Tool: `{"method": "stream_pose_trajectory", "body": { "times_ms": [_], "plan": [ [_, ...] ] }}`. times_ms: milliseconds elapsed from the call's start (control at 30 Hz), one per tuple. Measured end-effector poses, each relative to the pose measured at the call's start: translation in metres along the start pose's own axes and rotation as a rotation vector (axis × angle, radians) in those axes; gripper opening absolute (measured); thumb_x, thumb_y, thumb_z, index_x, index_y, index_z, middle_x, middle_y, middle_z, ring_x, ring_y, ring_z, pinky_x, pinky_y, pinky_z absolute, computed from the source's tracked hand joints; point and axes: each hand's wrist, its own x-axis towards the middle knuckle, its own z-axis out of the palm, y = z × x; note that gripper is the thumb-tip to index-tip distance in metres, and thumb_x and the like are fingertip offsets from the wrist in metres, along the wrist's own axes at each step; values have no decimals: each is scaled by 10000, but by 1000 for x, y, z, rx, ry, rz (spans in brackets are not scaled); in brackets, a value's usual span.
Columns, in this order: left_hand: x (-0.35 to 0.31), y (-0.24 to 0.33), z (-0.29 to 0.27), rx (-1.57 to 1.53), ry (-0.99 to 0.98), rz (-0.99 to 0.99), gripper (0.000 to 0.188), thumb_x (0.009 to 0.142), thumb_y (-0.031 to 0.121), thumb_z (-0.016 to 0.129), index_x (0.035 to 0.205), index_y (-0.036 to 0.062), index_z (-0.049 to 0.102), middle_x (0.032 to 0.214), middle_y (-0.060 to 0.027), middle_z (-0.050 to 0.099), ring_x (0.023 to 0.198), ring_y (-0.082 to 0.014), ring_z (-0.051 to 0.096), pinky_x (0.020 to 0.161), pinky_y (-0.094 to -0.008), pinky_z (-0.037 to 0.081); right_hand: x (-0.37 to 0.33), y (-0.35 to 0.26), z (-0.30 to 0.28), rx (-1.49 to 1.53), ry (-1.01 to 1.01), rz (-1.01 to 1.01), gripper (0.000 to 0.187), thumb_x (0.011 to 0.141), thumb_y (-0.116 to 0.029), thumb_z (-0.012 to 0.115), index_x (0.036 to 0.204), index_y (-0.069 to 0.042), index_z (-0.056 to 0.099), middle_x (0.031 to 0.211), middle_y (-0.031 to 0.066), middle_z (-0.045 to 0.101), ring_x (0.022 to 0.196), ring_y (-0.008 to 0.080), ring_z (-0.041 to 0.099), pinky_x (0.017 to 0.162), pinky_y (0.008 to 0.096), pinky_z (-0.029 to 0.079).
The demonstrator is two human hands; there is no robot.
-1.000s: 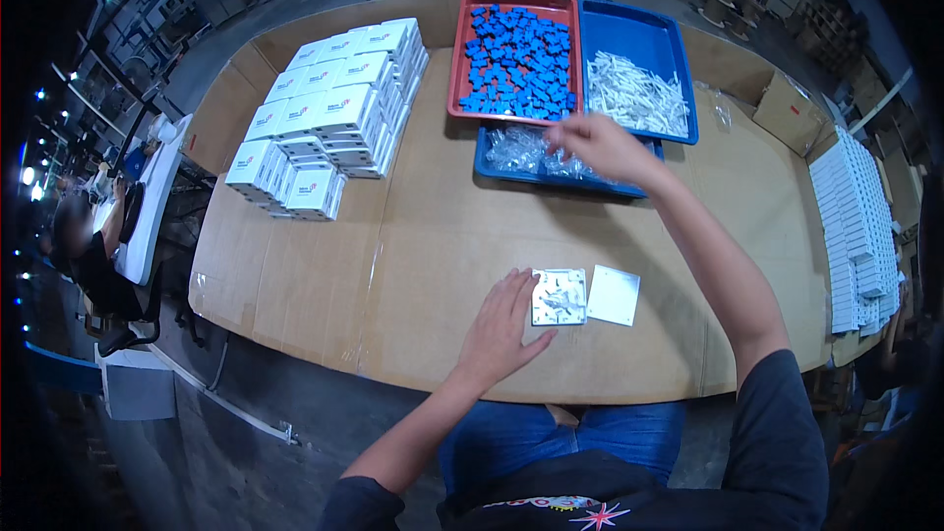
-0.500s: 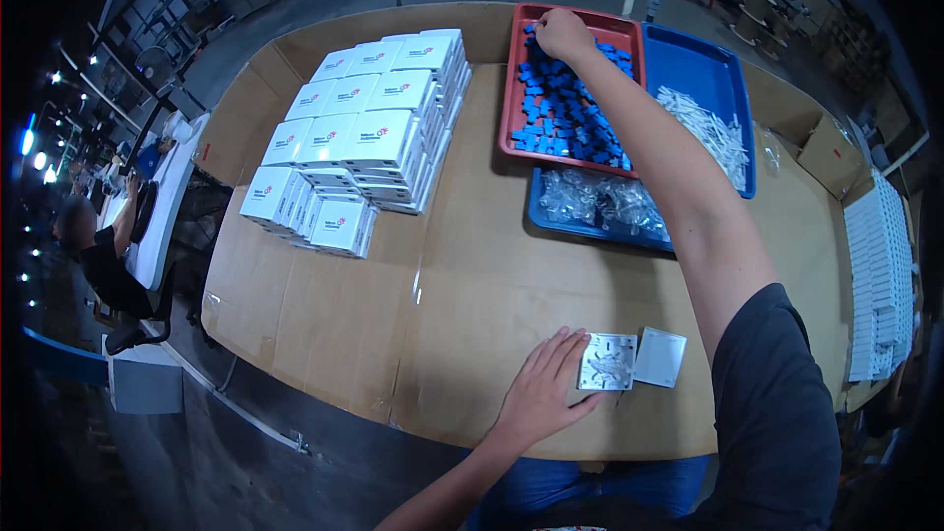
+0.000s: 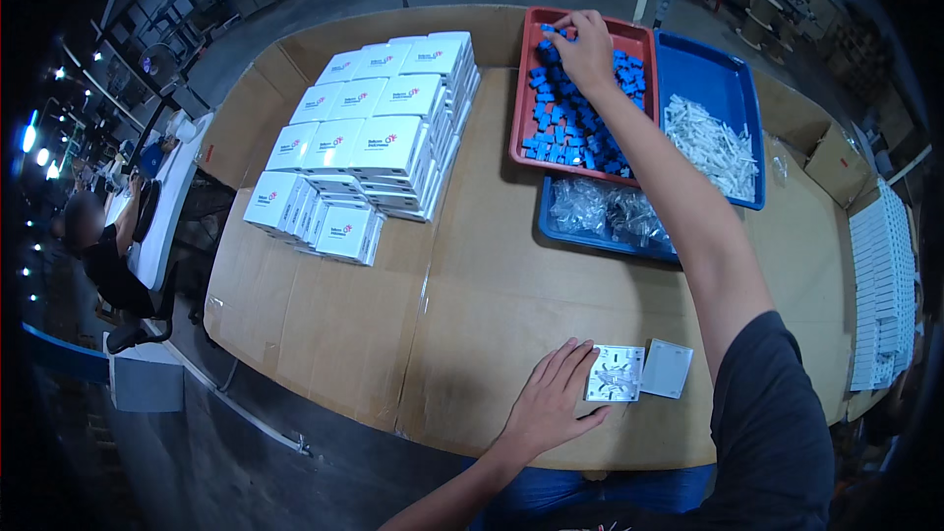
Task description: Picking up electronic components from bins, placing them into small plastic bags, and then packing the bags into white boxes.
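My left hand (image 3: 556, 401) lies flat with its fingers stretched out on the cardboard, against the left edge of an open square white plastic box base (image 3: 615, 374). Moulded shapes show inside this base. Just right of it lies its flat white cover (image 3: 667, 369). My right arm reaches far forward over a red tray (image 3: 518, 118) of small blue plastic pieces (image 3: 562, 126). Above the tray's far part, my right hand (image 3: 588, 51) pinches with thumb and fingers, a bit of blue showing between them; the piece itself is partly hidden.
Stacked white boxes (image 3: 388, 143) stand at the far left. A blue tray (image 3: 713, 64) holds white sticks (image 3: 710, 147); another blue tray (image 3: 610, 244) holds clear plastic bags (image 3: 600, 208). White parts (image 3: 882, 285) stack at the right. Beyond the left edge, a person (image 3: 98, 256) sits at a table.
My right hand has drawn slightly right and nearer within the red tray, its fingers now pinched above the blue pieces. My left hand stays beside the box base. The whole view has shifted slightly.
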Motion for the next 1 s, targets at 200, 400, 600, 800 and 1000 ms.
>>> {"method": "stream_pose_trajectory", "body": {
  "times_ms": [200, 400, 600, 800, 1000],
  "plan": [
    [-6, 2, 1, 20, 16, 14, 838, 814, 445, 833, 1456, 19, 502, 1506, -157, 528, 1452, -346, 460, 1184, -493, 377, -68, -82, -151, 57, 341, -604, 251, 718, -43, 891, 885, -118, 721, 1092, 67, 671, 858, 229, 617, 787, 368, 442],
    [-7, 10, 5, 53, 57, 41, 816, 794, 406, 847, 1437, 29, 515, 1452, -180, 572, 1428, -383, 482, 1173, -500, 387, -123, -134, -277, 81, 351, -750, 357, 685, -18, 876, 964, -194, 738, 1132, 27, 685, 817, 167, 596, 793, 362, 412],
    [-9, 15, 12, 81, 81, 77, 818, 768, 361, 864, 1428, 19, 523, 1421, -190, 590, 1397, -403, 506, 1160, -500, 403, -153, -142, -340, 22, 392, -758, 367, 704, -24, 871, 995, -187, 717, 1166, 32, 699, 856, 166, 615, 804, 356, 413],
    [-15, 17, 13, 108, 114, 78, 848, 768, 362, 859, 1450, 4, 504, 1415, -202, 591, 1389, -411, 507, 1167, -496, 402, -177, -149, -364, 162, 364, -685, 350, 772, 3, 858, 1051, -107, 677, 1160, 85, 719, 923, 207, 672, 789, 325, 526],
    [-15, 14, 18, 92, 95, 48, 850, 777, 374, 851, 1462, 16, 497, 1431, -205, 580, 1397, -409, 501, 1175, -500, 394, -240, -154, -368, 1057, 93, 281, 258, 988, -26, 700, 1239, -33, 641, 1156, 130, 722, 975, 213, 736, 790, 280, 621]
  ]
}}
